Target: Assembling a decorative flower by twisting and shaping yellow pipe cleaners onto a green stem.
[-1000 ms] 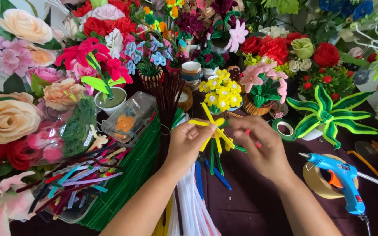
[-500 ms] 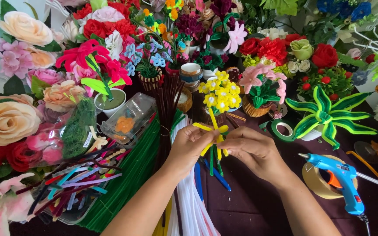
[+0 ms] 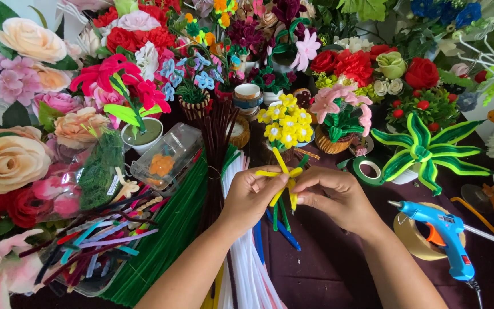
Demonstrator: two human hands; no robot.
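Note:
A small flower of yellow pipe cleaners (image 3: 282, 173) is pinched between both hands in the middle of the head view. My left hand (image 3: 251, 197) grips it from the left, fingers curled round its petals. From the right, my right hand (image 3: 338, 195) pinches its centre with thumb and fingertips. Green and blue pipe cleaner stems (image 3: 280, 222) hang below the hands. Bundles of white pipe cleaners (image 3: 247, 263), green pipe cleaners (image 3: 164, 240) and dark brown pipe cleaners (image 3: 217, 143) lie under my left forearm.
A blue glue gun (image 3: 441, 237) lies at the right over a roll of tape (image 3: 413, 237). Green floral tape (image 3: 367, 170) sits beyond my right hand. Many craft flowers and small pots, such as a yellow flower pot (image 3: 286, 123), crowd the back and left. A clear box (image 3: 167, 157) stands left.
Both hands have closed in on the yellow flower and shifted slightly; the petals are bent and splayed differently. Nothing else on the table has moved.

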